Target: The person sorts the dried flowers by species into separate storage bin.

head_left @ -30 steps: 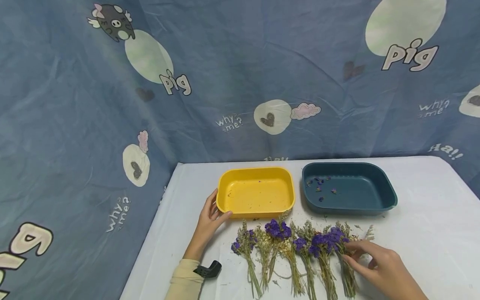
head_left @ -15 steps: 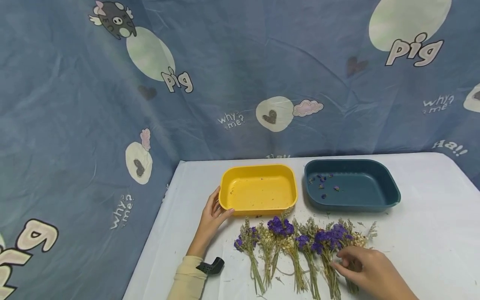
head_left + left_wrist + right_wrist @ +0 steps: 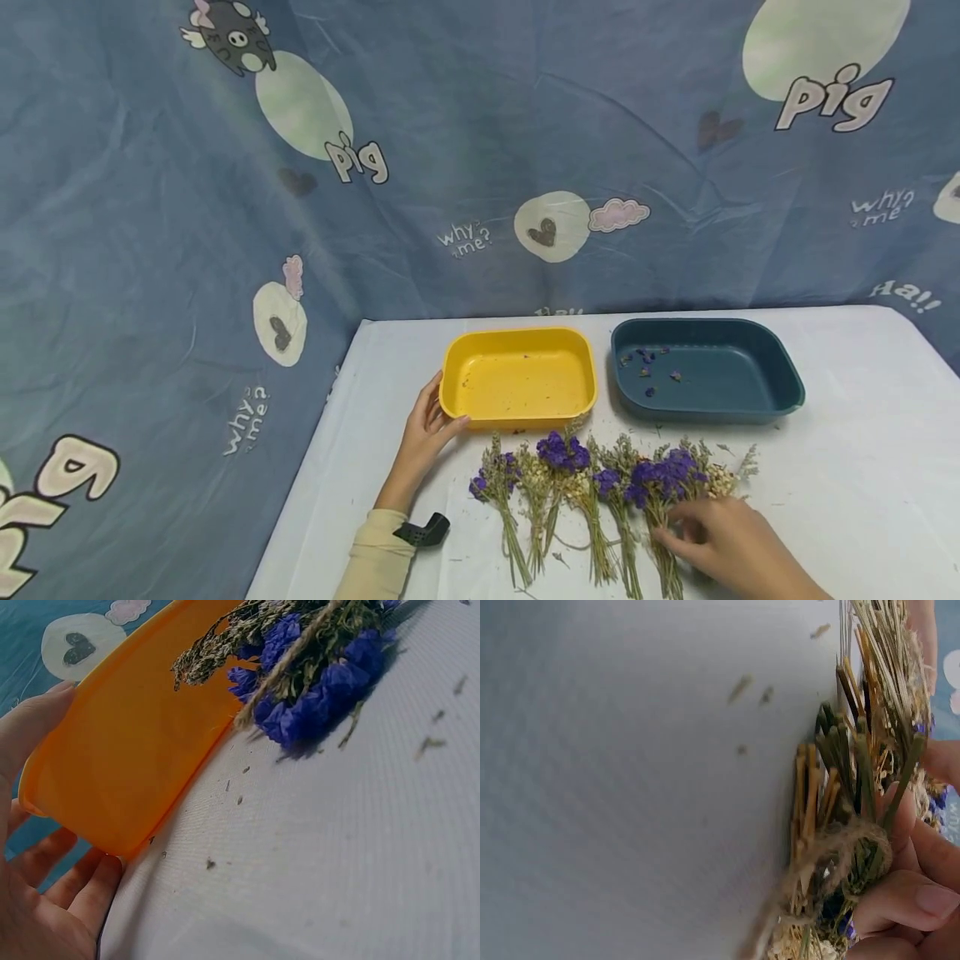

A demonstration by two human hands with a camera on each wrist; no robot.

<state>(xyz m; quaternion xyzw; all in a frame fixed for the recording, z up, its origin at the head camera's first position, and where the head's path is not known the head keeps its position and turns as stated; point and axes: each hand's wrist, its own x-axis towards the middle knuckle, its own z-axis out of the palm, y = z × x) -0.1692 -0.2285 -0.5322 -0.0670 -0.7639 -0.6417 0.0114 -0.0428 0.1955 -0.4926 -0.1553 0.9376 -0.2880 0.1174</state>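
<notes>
My left hand [image 3: 422, 437] holds the front left corner of the yellow tray [image 3: 525, 387], with my thumb by the rim and my fingers round the side. A light hold seems best here, just enough to stop the tray from sliding, since it sits flat on the white worktop [image 3: 862, 433].

Just in front of the tray, a row of tied dry flowers starts with a small purple bunch [image 3: 497, 483]. Next comes a taller purple bunch [image 3: 561, 452], whose top reaches the tray's front edge. I should not push the tray toward me, or I could squash the flowers.

The blue tray [image 3: 738, 379] is to the right of the yellow tray, with a few purple bits [image 3: 650, 392] in it.

In front of the blue tray lies a big purple bunch [image 3: 663, 479], with its stems toward me. My right hand [image 3: 727, 533] is at these stems with its fingers bent, but I cannot tell if they pinch tight. I think I should hold low, near the string [image 3: 855, 851], because dry petals may break off. The stems lie close together, so I should feel for just 1 bunch and leave the pale bunch [image 3: 720, 481], by my knuckles, alone.
</notes>
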